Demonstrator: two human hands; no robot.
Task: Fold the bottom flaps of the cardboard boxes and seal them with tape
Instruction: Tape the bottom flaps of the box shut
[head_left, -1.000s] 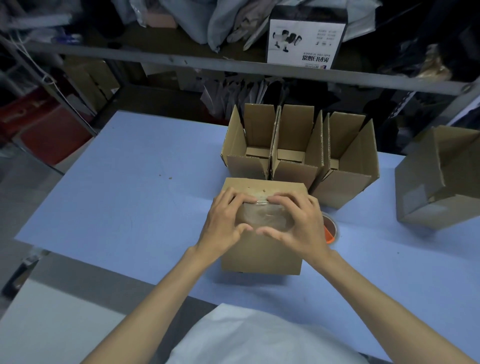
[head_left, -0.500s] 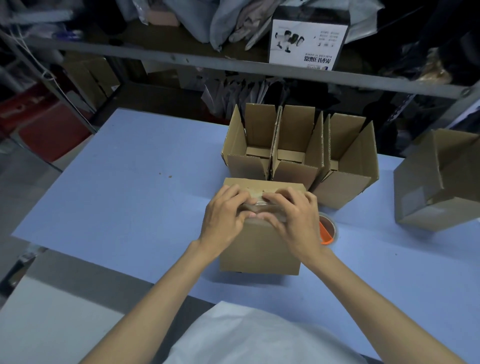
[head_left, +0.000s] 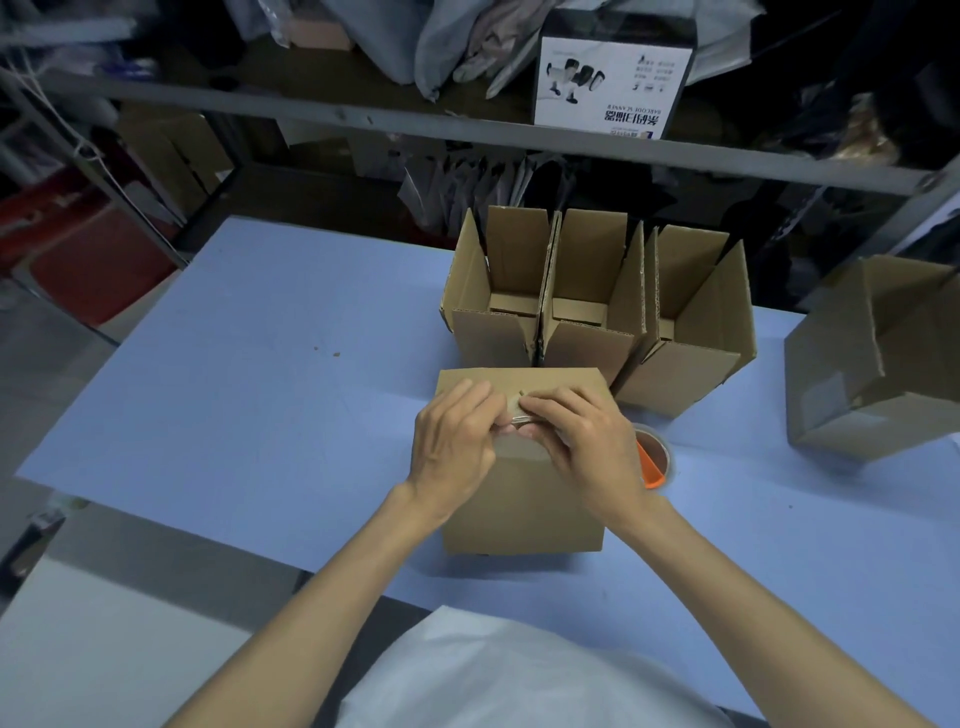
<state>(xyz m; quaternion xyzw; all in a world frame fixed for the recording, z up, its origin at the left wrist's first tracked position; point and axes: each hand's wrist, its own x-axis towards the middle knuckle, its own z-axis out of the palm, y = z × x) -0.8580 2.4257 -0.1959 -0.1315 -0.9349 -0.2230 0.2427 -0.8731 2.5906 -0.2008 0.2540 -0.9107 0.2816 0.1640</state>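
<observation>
- Left grip (head_left: 452, 441): fingers curled, pinching tape strip (head_left: 521, 420) atop closed box (head_left: 519, 509).
- Right grip (head_left: 587, 447): just beside left, pinching same strip.
- Tape roll (head_left: 657, 449) on table (head_left: 260, 389), just right of right grip.
- Three open boxes (head_left: 597, 312) beyond both grips, lone box (head_left: 872, 364) far right.

tape roll (head_left: 657, 451): largely hidden behind the right hand (head_left: 587, 447)
tape strip (head_left: 521, 420): mostly covered by fingers
side box (head_left: 878, 364): cut off by the right edge
</observation>
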